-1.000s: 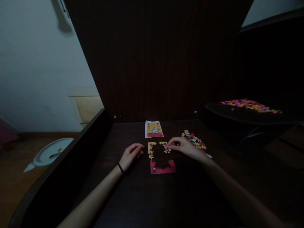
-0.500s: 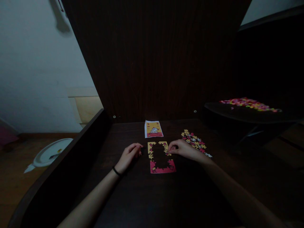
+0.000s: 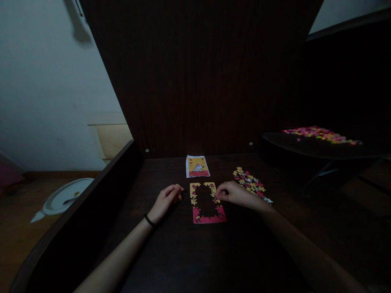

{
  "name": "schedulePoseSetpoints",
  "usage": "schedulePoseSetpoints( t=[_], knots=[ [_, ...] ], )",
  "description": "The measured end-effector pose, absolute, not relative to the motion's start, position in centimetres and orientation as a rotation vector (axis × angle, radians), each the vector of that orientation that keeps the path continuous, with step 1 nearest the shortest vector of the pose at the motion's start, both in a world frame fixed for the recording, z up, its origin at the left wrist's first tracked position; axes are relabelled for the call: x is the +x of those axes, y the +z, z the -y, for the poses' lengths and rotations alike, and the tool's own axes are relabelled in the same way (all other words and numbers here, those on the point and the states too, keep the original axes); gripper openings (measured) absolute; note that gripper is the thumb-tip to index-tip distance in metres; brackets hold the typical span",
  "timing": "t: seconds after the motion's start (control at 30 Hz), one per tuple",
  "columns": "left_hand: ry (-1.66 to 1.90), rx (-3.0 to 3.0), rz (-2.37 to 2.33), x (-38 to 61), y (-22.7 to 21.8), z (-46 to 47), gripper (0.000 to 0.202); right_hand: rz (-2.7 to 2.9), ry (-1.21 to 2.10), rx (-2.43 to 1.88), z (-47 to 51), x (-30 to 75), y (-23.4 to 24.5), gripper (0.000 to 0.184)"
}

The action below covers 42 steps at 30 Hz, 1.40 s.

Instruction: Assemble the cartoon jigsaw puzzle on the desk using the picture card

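A partly joined jigsaw puzzle lies on the dark table, its border yellow at the top and sides and pink-red along the bottom, with dark table showing in the middle. At its right side, my right hand pinches a puzzle piece against the yellow edge; the fingertips partly cover it. My left hand, a black band at its wrist, rests left of the puzzle with curled fingers. What it holds, if anything, is hidden. Behind the puzzle lies a picture sheet showing a white figure on yellow and red.
Loose puzzle pieces in yellow, pink and white are spread behind my right forearm. A shelf at the right bears a heap of colourful small bits. A raised side board bounds the table at left; a white lid-like object lies beyond.
My right hand has shifted very slightly at the puzzle's right edge, its fingers still pinched. The left hand stays almost where it was.
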<state>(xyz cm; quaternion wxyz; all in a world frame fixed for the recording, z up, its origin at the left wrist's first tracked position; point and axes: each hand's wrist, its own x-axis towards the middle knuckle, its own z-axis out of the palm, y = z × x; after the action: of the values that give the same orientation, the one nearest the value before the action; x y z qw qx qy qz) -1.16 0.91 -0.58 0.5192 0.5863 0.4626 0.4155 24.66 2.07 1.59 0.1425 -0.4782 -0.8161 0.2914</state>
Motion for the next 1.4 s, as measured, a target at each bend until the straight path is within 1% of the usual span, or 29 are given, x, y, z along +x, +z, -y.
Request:
schedulePoseSetpoints(
  t=[0.37, 0.6, 0.7, 0.8, 0.87, 1.03, 1.4],
  knots=[
    [0.950, 1.441, -1.136, -1.2, -0.8, -0.9, 0.039, 2.379, 0.757, -1.379, -2.0, 24.5, 1.4, 0.013],
    [0.936, 1.506, -1.175, -1.2, -0.7, -0.8, 0.039, 2.381, 0.788, -1.371, -1.9, 24.5, 1.6, 0.013],
    [0.918, 1.691, -1.223, -1.2, -0.3, -0.6, 0.033, 2.390, 0.792, -1.400, -1.9, 24.5, 1.8, 0.013],
    [0.877, 2.052, -1.224, -1.0, -0.1, -0.1, 0.023, 2.442, 0.748, -1.396, -1.9, 24.5, 2.0, 0.015],
    [0.812, 2.274, -1.159, -0.9, 0.0, 0.1, 0.021, 2.481, 0.723, -1.384, -1.9, 24.6, 2.1, 0.016],
    [0.676, 2.530, -1.017, -0.5, -0.2, 0.5, 0.027, 2.502, 0.674, -1.378, -2.0, 24.7, 2.0, 0.016],
    [0.563, 2.627, -1.064, -0.4, -0.5, 0.4, 0.034, 2.462, 0.623, -1.385, -2.1, 24.9, 1.8, 0.017]
  ],
)
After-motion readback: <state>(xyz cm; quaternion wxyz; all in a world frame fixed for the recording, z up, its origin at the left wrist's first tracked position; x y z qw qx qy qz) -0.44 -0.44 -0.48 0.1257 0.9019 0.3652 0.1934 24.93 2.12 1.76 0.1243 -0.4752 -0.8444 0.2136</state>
